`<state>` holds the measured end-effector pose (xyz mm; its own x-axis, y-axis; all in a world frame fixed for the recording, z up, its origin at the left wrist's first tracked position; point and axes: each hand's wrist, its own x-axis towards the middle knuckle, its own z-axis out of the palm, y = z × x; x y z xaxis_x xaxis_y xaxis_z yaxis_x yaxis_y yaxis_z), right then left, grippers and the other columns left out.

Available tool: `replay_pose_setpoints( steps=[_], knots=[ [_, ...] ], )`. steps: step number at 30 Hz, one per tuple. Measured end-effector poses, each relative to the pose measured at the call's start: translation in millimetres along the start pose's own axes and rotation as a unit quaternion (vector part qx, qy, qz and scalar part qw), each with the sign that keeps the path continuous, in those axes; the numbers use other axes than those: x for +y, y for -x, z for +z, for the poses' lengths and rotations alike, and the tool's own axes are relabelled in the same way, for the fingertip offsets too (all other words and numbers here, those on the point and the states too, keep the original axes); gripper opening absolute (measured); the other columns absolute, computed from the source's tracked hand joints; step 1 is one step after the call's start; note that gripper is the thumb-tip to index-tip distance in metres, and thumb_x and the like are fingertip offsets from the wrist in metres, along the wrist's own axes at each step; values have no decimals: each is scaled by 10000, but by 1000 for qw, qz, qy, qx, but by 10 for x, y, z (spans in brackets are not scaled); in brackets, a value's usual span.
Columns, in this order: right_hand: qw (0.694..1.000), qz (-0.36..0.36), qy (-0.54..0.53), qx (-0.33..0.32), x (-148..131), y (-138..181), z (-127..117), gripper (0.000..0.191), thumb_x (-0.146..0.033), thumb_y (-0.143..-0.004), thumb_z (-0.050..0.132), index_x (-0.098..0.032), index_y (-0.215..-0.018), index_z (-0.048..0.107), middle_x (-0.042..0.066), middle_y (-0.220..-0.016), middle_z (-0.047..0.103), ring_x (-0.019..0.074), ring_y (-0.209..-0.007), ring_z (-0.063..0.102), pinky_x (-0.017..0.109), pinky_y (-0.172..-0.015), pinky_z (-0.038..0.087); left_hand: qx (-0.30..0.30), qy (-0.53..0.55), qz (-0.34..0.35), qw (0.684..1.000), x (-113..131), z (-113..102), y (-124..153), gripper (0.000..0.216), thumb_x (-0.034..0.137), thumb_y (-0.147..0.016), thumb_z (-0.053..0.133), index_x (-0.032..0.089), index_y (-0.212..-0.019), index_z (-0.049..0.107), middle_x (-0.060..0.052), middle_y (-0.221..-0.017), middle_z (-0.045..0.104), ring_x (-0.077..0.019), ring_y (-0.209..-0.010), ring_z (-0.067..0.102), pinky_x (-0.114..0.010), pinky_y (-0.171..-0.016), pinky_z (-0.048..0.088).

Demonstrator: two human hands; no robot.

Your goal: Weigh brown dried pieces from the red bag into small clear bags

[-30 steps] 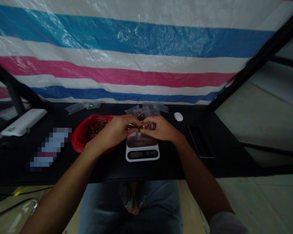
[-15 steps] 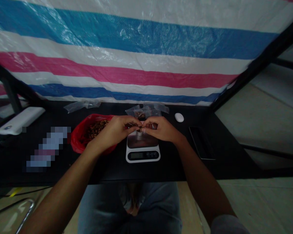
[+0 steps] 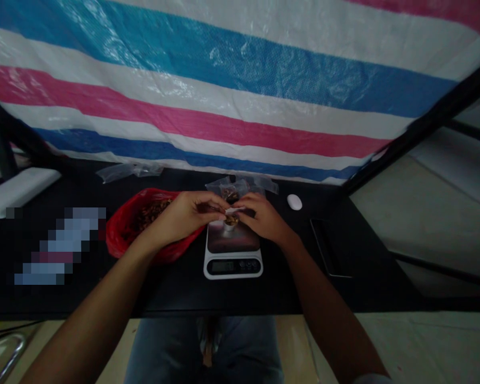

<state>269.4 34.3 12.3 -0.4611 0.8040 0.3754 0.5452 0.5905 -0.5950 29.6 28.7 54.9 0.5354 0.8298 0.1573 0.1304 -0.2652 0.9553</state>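
Note:
A white kitchen scale [image 3: 232,269] with a metal plate and a small display stands in front of me. On its plate sits a small cup [image 3: 231,222] with brown dried pieces in it. My left hand [image 3: 184,216] is at the cup's left rim, thumb and fingers pinched together. From the right, my right hand [image 3: 266,217] meets it over the cup, its fingers curled in; whatever lies between the fingertips is too small to make out. Beside my left wrist, a red plastic bag [image 3: 118,234] lies open, full of brown dried pieces [image 3: 150,213].
Behind the scale lie clear plastic bags [image 3: 244,186], one holding brown pieces. Another clear bag [image 3: 130,170] lies at the back left. A white oval object [image 3: 294,202] and a dark phone-like slab [image 3: 328,248] are on the right; a white device [image 3: 22,189] stands far left.
My hands have drawn slightly apart over the cup, so its contents show more. The view has shifted and tilted a little.

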Motion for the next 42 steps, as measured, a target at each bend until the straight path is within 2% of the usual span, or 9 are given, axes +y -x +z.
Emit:
replay_pose_setpoints(
  steps=[5,10,17,21,24,28,35,39,42],
  knots=[
    [997,-7,49,-55,-26,-6,16,313,-176,-957,667,-270,-1236,773,94,-1157,681,252,-1105,586,442,-993,435,48,29,8,998,-88,-95,32,273,369,-807,836,153,-968,789,-76,-953,823,-218,-897,781,-316,-854,626],
    [995,-7,73,-72,-72,-30,36,268,-149,-942,664,-257,-1145,803,86,-1101,687,249,-1047,583,437,-962,429,45,30,5,999,-149,-100,75,230,341,-831,804,160,-972,789,-65,-949,826,-205,-889,780,-306,-852,625],
    [1000,21,-16,0,-80,-29,22,101,-202,-943,684,-222,-961,781,59,-983,759,221,-963,652,402,-928,455,62,46,34,996,-144,-16,80,185,323,-846,778,159,-927,806,-86,-999,825,-218,-947,772,-325,-900,608],
    [991,74,-103,48,-146,-12,-5,98,-280,-916,711,-215,-950,778,46,-945,771,190,-847,660,335,-781,482,94,57,44,993,-142,37,71,189,331,-840,783,153,-894,809,-98,-1006,822,-223,-952,766,-331,-900,599],
    [988,88,-123,40,-215,-10,2,120,-306,-906,720,-211,-950,778,41,-923,767,174,-790,643,307,-716,467,93,64,47,992,-156,77,66,190,334,-837,791,156,-900,811,-98,-1002,821,-223,-945,763,-327,-887,597],
    [990,74,-122,7,-263,-22,6,113,-285,-934,687,-213,-942,774,41,-924,751,173,-831,649,302,-747,476,91,63,65,992,-184,116,62,163,309,-862,769,158,-910,811,-99,-1021,819,-217,-962,761,-316,-898,590],
    [991,29,-130,19,-282,-11,-35,139,-305,-964,645,-214,-957,751,69,-1052,710,182,-916,653,331,-816,499,98,81,75,989,-194,172,57,152,310,-867,773,160,-877,795,-97,-1025,819,-211,-965,763,-316,-903,592],
    [990,9,-137,29,-311,5,-15,119,-318,-885,760,-219,-948,737,53,-1008,715,186,-913,657,335,-831,504,134,79,92,984,-177,214,58,168,327,-849,790,159,-832,787,-103,-1016,816,-214,-964,759,-328,-905,596],
    [989,0,-142,44,-317,6,11,71,-284,-920,720,-214,-919,732,55,-989,723,182,-911,668,340,-848,505,156,74,114,978,-168,234,60,142,300,-851,793,162,-821,791,-100,-1016,816,-206,-961,759,-325,-912,594]
  ],
)
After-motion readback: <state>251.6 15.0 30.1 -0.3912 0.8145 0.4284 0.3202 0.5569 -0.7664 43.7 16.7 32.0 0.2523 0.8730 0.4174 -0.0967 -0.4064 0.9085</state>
